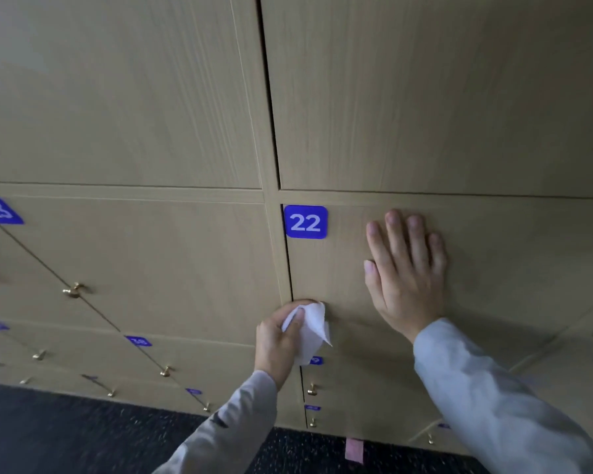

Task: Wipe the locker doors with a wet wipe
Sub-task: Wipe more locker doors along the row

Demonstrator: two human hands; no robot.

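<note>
A wall of light wooden lockers fills the view. The door of locker 22 point(493, 254) bears a blue number plate point(305, 222) at its upper left corner. My left hand point(279, 340) grips a crumpled white wet wipe point(310, 328) and holds it against the lower left edge of that door, by the gap. My right hand point(406, 271) lies flat on the same door with fingers straight, to the right of the plate. Both arms wear grey sleeves.
Locker 23 point(134, 261) is to the left, with a brass knob point(73, 290). Lower rows carry more blue plates and brass knobs point(311, 390). Dark speckled carpet point(65, 436) runs along the bottom. A pink tag point(354, 449) lies at the locker base.
</note>
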